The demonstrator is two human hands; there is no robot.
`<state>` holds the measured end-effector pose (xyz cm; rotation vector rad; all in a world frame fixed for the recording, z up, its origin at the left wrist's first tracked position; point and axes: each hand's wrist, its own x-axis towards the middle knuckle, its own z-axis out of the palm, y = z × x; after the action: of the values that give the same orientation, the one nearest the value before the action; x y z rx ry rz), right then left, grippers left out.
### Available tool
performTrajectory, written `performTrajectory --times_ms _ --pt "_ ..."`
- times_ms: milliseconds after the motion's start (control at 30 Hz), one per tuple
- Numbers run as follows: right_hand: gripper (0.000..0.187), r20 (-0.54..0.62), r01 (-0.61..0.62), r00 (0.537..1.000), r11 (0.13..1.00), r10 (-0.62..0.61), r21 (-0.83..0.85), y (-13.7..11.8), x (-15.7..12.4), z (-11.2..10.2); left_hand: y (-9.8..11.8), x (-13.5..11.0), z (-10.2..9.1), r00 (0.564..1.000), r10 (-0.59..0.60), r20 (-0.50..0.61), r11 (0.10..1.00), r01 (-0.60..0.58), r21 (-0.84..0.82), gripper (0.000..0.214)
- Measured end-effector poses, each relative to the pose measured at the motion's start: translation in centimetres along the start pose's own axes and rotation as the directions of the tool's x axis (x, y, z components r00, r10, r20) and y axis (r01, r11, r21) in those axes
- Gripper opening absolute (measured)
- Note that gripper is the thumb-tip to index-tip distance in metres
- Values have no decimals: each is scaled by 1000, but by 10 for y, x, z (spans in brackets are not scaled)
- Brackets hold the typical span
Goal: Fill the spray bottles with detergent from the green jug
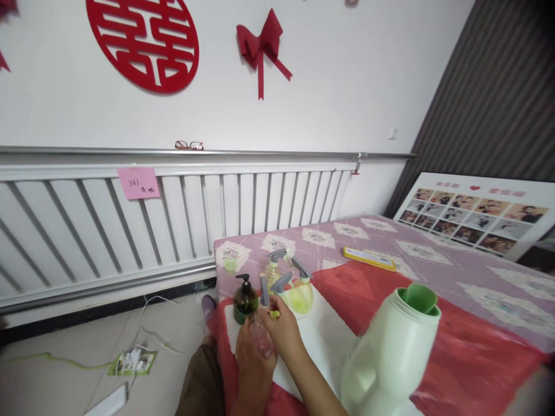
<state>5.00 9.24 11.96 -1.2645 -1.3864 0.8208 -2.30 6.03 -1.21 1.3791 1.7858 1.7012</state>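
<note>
Near the table's front left corner, my left hand (254, 370) is wrapped round the body of a clear spray bottle (261, 340) that looks pinkish. My right hand (285, 330) closes its fingers at the neck, just under the grey spray head (264, 290). Beside them stands a dark green pump bottle (245, 303) with a black pump. Several more spray bottles with grey heads stand just behind; one round bottle (300, 299) has yellow liquid in it. To the right is a large pale green jug (385, 352) with a green cup (418, 297) in its mouth.
A white sheet (323, 329) lies over a red cloth (459, 341) on the patterned tablecloth (347, 231). A small green lid (230, 264) and a yellow case (368, 258) lie farther back. A radiator (234, 202) lines the wall. Cables and a power strip (132, 361) are on the floor.
</note>
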Motion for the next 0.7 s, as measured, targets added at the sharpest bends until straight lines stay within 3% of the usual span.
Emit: performTrajectory --times_ms 167,333,533,633,700 --pt "19 -17 7 1000 1000 -7 -11 -7 -1 3 4 2 -1 999 -29 13 1000 30 -4 76" --pt "16 -53 61 997 998 -61 7 -35 2 -12 11 4 -5 998 -69 -2 996 68 -62 72" --pt "30 -186 144 974 987 -129 69 -71 11 -67 23 6 -15 992 -122 12 974 122 -190 69" --pt "36 -268 186 948 982 -170 34 -78 9 -97 17 7 -12 995 -96 -18 990 93 -103 71" --pt "34 -278 186 938 978 -207 -100 -75 5 -110 9 6 -8 998 -40 -43 999 39 -5 72"
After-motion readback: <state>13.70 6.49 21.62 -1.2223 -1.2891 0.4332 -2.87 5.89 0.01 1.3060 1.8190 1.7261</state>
